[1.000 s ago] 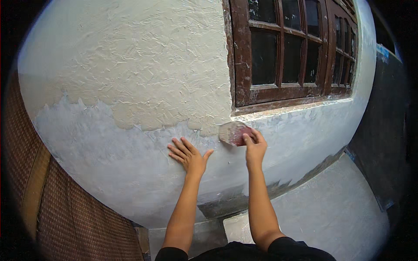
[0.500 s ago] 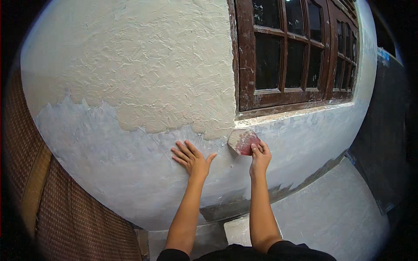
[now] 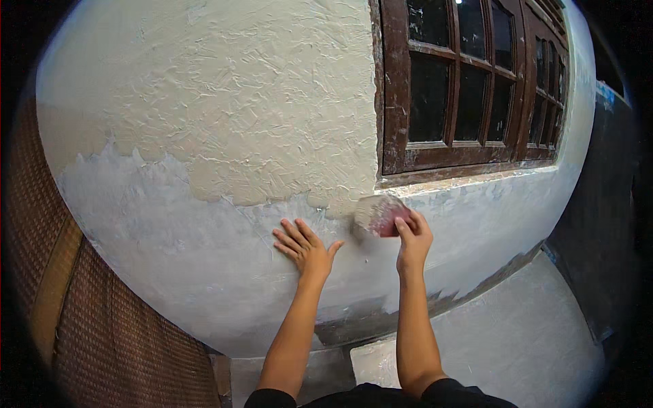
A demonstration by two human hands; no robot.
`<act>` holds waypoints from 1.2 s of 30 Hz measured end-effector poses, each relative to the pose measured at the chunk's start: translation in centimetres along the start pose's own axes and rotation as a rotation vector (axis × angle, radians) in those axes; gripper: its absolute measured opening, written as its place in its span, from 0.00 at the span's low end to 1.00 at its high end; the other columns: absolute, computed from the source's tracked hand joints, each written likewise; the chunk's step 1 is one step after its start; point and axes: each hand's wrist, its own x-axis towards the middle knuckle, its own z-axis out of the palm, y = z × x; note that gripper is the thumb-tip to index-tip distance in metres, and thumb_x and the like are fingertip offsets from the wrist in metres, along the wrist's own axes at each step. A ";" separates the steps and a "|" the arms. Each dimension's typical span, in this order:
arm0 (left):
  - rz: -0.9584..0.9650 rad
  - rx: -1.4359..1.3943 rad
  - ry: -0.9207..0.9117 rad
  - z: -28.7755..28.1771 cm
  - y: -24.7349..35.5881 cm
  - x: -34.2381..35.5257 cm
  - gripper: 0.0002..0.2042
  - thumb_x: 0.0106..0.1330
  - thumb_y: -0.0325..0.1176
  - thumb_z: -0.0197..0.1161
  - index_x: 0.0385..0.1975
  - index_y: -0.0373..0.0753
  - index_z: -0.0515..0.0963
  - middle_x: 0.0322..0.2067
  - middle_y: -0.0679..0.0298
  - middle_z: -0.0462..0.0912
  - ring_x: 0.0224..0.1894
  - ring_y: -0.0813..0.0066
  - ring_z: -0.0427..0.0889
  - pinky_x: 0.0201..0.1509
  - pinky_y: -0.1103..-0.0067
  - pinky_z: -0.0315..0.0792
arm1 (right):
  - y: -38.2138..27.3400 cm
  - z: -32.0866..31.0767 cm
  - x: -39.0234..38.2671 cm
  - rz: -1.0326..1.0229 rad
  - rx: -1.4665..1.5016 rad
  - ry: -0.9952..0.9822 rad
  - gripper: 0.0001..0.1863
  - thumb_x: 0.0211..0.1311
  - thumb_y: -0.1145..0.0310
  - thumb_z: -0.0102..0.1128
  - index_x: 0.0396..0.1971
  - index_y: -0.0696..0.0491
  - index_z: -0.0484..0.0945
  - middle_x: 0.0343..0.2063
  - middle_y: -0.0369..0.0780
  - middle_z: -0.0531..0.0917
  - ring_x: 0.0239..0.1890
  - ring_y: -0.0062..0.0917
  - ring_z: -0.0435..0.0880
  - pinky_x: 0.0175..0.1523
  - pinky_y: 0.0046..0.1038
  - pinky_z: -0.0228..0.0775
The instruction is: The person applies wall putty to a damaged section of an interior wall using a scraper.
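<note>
Between the thumb and fingers of my right hand [image 3: 414,238] is a flat reddish putty spreader [image 3: 389,219], its left part coated in cream paste. The spreader is slightly blurred and held at the wall just below the window's lower left corner. Its left edge lies near the lower border of the textured cream plaster [image 3: 272,115]; whether it touches cannot be made out. My left hand [image 3: 307,250] rests flat on the smooth grey-white wall [image 3: 197,272], fingers spread, just under that ragged plaster border.
A brown wooden window [image 3: 456,88] with several panes is set in the wall at upper right. Woven brown matting [image 3: 115,333] stands along the left. Below lies a grey floor [image 3: 517,326] with a pale block [image 3: 374,360] by my right forearm. A dark panel [image 3: 592,211] stands far right.
My right hand has turned the putty spreader slightly, and its left edge sits a little further left relative to the window. The left hand stays flat on the wall. The whole view has shifted slightly.
</note>
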 end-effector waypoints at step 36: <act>0.002 -0.035 -0.012 -0.1 0.6 -0.1 0.62 0.49 0.64 0.62 0.63 0.19 0.31 0.63 0.28 0.21 0.64 0.25 0.18 0.60 0.39 0.18 | -2.7 3.7 4.6 -0.213 -0.305 -0.302 0.14 0.54 0.82 0.61 0.43 0.62 0.77 0.34 0.39 0.82 0.36 0.19 0.80 0.43 0.20 0.72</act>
